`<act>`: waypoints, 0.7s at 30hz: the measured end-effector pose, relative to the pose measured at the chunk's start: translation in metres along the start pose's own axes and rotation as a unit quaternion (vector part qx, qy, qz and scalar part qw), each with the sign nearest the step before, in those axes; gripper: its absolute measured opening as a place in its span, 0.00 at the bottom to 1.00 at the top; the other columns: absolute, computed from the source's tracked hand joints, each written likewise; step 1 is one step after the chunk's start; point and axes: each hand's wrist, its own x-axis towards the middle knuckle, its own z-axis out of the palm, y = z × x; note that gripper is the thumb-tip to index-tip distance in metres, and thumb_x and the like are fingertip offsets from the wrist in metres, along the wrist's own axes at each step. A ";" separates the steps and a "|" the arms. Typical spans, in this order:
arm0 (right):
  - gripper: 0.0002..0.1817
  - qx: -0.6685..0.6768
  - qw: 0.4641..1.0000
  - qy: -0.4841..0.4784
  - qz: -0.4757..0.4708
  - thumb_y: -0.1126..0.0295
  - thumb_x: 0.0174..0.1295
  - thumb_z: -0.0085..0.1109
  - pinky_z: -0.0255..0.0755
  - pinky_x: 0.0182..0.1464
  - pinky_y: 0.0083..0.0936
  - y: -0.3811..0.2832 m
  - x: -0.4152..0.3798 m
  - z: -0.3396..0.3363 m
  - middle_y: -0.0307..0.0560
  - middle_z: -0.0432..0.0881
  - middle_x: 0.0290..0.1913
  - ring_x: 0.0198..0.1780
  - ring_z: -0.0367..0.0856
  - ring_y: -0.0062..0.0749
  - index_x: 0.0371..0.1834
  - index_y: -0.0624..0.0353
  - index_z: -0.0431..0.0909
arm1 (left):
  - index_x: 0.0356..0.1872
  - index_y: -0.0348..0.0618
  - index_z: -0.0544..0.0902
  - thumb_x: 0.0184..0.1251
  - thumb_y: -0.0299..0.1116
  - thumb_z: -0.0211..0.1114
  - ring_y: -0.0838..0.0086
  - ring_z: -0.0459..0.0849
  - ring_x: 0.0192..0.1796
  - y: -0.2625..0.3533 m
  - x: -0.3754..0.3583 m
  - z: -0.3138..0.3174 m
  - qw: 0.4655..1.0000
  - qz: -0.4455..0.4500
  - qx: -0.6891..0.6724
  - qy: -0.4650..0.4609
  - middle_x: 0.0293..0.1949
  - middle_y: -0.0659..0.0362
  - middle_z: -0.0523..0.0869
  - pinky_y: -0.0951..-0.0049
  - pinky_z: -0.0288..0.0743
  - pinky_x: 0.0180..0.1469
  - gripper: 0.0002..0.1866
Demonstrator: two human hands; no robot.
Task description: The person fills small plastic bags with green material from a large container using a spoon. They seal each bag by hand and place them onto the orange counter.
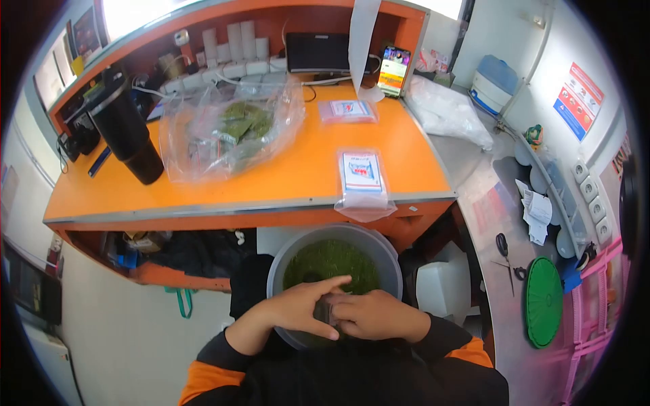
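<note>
Both hands are over a grey round tub [391,260] that holds green, finely cut leafy material [332,260]. My left hand [301,308] has its thumb and fingers spread apart around what looks like a small clear bag [323,310], mostly hidden between the hands. My right hand [376,314] is curled at the bag's other side, its fingers bent and pressed together; what they grip is too hidden to name. On the orange table, a large clear bag [183,139] contains small packets of green material [244,125]. Two stacks of printed clear pouches [362,179] lie to its right.
A black tumbler [128,132] stands at the table's left. Behind are a phone [393,71] and a dark screen [318,53]. On the metal counter at right are scissors [504,250], a green lid [544,301], papers [537,213] and a white plastic bag [447,111].
</note>
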 end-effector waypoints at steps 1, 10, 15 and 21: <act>0.06 0.023 1.000 -0.012 -0.007 0.67 0.54 0.56 0.76 0.30 0.36 0.000 0.001 0.000 0.44 0.79 0.36 0.29 0.80 0.45 0.35 0.50 0.75 | 0.56 0.43 0.73 0.47 0.46 0.71 0.60 0.77 0.55 -0.001 0.000 -0.003 0.992 -0.005 0.111 -0.067 0.49 0.51 0.81 0.51 0.55 0.67 0.34; 0.09 0.163 0.957 0.204 0.127 0.72 0.52 0.61 0.76 0.35 0.35 0.004 0.006 -0.007 0.52 0.81 0.40 0.36 0.82 0.46 0.37 0.60 0.78 | 0.56 0.38 0.73 0.41 0.39 0.73 0.74 0.75 0.44 -0.015 -0.037 -0.033 0.958 0.085 -0.217 0.166 0.40 0.61 0.76 0.72 0.69 0.52 0.37; 0.17 -0.061 0.968 -0.132 0.204 0.57 0.55 0.58 0.74 0.36 0.43 0.034 0.028 0.061 0.54 0.81 0.33 0.35 0.81 0.50 0.34 0.62 0.75 | 0.61 0.34 0.68 0.33 0.48 0.72 0.76 0.69 0.42 -0.014 -0.051 -0.034 0.890 0.149 -0.346 0.259 0.48 0.58 0.74 0.75 0.65 0.46 0.48; 0.12 -0.058 0.940 -0.205 0.266 0.76 0.56 0.46 0.75 0.37 0.44 0.035 0.037 0.070 0.61 0.81 0.34 0.36 0.82 0.52 0.42 0.66 0.73 | 0.60 0.35 0.67 0.27 0.53 0.72 0.76 0.66 0.40 -0.008 -0.057 -0.024 0.845 0.148 -0.397 0.326 0.48 0.56 0.72 0.76 0.59 0.38 0.52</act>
